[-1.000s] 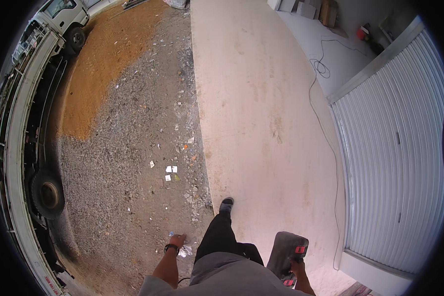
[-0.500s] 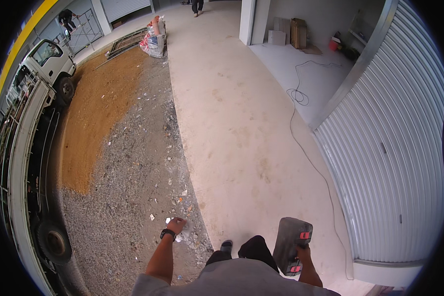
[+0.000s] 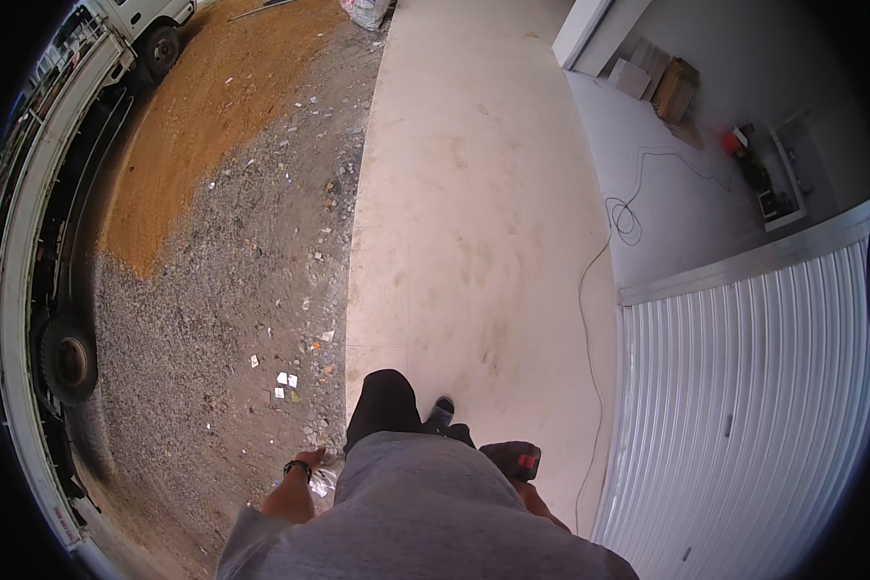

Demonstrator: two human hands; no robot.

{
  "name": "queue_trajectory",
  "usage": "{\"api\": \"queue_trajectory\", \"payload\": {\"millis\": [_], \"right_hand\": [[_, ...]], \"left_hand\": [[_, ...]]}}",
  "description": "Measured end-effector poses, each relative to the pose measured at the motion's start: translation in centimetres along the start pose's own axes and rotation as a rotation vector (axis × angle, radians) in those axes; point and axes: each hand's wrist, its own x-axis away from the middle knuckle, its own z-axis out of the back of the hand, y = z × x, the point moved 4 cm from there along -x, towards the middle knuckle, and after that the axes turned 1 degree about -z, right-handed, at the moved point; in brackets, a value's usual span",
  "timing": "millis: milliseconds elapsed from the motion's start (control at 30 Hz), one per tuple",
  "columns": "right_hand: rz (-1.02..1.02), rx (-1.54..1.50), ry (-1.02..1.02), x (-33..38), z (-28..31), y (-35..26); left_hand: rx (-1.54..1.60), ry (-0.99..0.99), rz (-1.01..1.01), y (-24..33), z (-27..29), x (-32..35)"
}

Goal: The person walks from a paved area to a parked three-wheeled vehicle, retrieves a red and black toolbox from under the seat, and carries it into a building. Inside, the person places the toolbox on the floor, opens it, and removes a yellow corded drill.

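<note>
A pale walkway (image 3: 464,222) runs up the middle, with gravel (image 3: 193,338) along its left edge. At far left stands a truck (image 3: 19,280), its wheel (image 3: 69,360) by the gravel; a ribbed shutter (image 3: 744,416) fills the lower right. Orange soil (image 3: 193,126) covers the ground near the truck's cab. The person's grey shirt (image 3: 425,512) and black trousers (image 3: 382,404) show at the bottom. A thin cable (image 3: 590,338) trails along the walkway's right side, and boxes (image 3: 675,89) lean in the room beyond. The dark case (image 3: 501,458) is at the person's right side, above the walkway; the right hand (image 3: 525,487) is closed on it, fingers mostly hidden. The left hand (image 3: 308,458), over the gravel, has white plastic (image 3: 324,481) just beneath it; whether its fingers pinch that, I cannot tell. A dark wristband (image 3: 298,469) circles the left wrist. White scraps (image 3: 283,380) lie on the gravel.
</note>
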Motion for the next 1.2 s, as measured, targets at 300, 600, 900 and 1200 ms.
{"api": "queue_trajectory", "payload": {"millis": [300,600,900,1200], "right_hand": [[0.302,0.044,0.096,3.2,-3.0,-30.8],[0.378,-0.047,0.047,10.7,-9.2,-70.2],[0.444,0.058,-0.044,9.6,-18.8,-110.6],[0.523,0.248,-0.003,13.9,-26.0,-145.5]], "left_hand": [[0.199,-0.021,0.094,16.0,16.3,-9.4],[0.524,0.545,-0.267,44.3,62.7,-20.5],[0.825,0.576,-0.264,62.0,85.6,-28.8],[-0.27,-0.021,-0.216,72.9,87.1,-29.1]]}}
